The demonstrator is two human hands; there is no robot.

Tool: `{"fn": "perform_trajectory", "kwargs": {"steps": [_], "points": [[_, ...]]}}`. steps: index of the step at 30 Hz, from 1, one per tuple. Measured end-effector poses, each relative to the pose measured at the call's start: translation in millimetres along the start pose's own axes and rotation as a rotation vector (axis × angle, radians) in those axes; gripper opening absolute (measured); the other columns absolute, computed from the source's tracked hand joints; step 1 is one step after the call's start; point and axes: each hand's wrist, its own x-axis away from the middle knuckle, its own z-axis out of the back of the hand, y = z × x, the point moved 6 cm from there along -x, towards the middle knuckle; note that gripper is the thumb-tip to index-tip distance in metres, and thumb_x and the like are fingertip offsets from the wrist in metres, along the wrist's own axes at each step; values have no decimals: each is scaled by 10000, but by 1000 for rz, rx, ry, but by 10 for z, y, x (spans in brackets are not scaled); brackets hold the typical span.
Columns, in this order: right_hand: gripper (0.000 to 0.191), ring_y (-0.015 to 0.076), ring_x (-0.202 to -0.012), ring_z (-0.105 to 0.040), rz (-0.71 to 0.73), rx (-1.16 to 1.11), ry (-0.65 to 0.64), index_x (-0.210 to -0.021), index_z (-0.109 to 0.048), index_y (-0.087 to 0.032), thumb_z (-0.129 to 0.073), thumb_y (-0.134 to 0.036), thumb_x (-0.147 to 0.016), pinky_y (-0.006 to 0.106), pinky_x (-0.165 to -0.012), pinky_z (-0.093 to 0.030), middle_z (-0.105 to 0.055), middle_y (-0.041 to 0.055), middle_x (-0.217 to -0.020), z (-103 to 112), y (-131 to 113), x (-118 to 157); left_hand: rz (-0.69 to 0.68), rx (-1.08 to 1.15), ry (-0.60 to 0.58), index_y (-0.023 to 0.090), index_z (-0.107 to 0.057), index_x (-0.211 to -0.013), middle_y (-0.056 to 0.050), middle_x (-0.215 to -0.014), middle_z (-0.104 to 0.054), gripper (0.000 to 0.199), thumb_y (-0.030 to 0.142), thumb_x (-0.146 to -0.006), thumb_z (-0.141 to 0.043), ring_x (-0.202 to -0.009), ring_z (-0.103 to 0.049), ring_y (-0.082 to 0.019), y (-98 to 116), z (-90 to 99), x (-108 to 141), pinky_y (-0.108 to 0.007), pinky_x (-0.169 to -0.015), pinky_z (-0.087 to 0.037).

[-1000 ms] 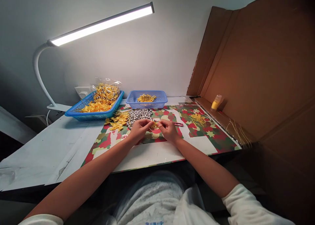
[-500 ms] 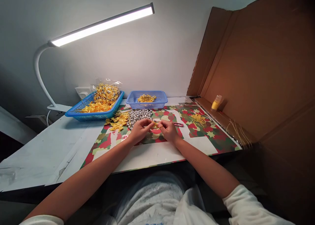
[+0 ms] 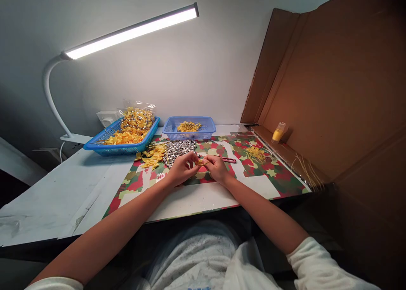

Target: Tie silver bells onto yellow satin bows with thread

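Over the patterned mat, a small yellow piece [image 3: 200,162] is held between my two hands. My left hand [image 3: 183,169] pinches its left side with thumb and fingers. On its right side my right hand [image 3: 217,168] is closed on the same piece, by what looks like a thin yellow tie. Just behind my left hand lies a heap of silver bells [image 3: 180,149]. Yellow ribbon bows [image 3: 151,156] are spread left of the bells. A pink-red tool [image 3: 229,159], partly hidden, lies behind my right hand. Loose yellow ties [image 3: 254,154] rest farther right.
A blue basket [image 3: 119,149] at the back left holds yellow bows and a clear bag. Behind the bells, another blue basket [image 3: 189,135] holds yellow pieces. A lamp [image 3: 131,32] hangs above. Cardboard [image 3: 333,91] stands at the right, near a yellow-filled bottle [image 3: 278,133].
The fingers of my left hand have spread a little around the yellow piece, and more of it shows between my hands. Both hands remain in nearly the same place.
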Motion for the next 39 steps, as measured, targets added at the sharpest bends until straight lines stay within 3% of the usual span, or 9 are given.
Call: {"fn": "perform_trajectory", "kwargs": {"steps": [7,13,18,25,34,39], "points": [[290,110,-561,-355,10,62,-13,-576,-395,-199,-468,-347,-815,251,-555,-281,-392,-41,-559,6,-89,37,0,-33,69,178,-600,-866,-4,-728,-602,163,313,-775,-601,-640,-550,-119,14,77,-20,-195,-519,-442],[297,110,-552,-363,27,113,-34,-571,-394,-199,-464,-346,-819,249,-545,-276,-403,-40,-547,-9,-126,47,-20,-51,47,168,-645,-758,-21,-719,-650,199,367,-759,-634,-626,-558,-124,9,97,-39,-204,-525,-437],[273,112,-554,-399,65,151,-35,-629,-479,-187,-451,-342,-852,248,-548,-293,-457,-31,-566,-10,-127,48,100,88,48,162,-674,-734,-29,-716,-664,282,442,-741,-646,-660,-579,-145,-96,106,-42,-222,-564,-454],[245,114,-549,-431,108,239,-46,-688,-539,-187,-460,-313,-883,246,-557,-312,-517,-22,-595,-14,-198,82,298,310,44,160,-652,-698,-2,-636,-629,301,457,-673,-695,-541,-501,-105,-251,51,-31,-205,-495,-375],[188,107,-523,-426,112,363,-33,-694,-560,-190,-598,-333,-810,245,-558,-304,-507,-35,-563,8,-229,102,215,258,71,157,-683,-720,-28,-726,-680,270,426,-712,-693,-672,-596,-142,-174,74,-28,-236,-636,-458],[217,116,-536,-440,82,336,-22,-669,-530,-190,-491,-306,-849,252,-553,-295,-524,-18,-577,16,-210,92,187,219,60,157,-698,-758,-43,-752,-688,268,421,-710,-692,-706,-613,-165,-143,70,-31,-244,-629,-466]]}}
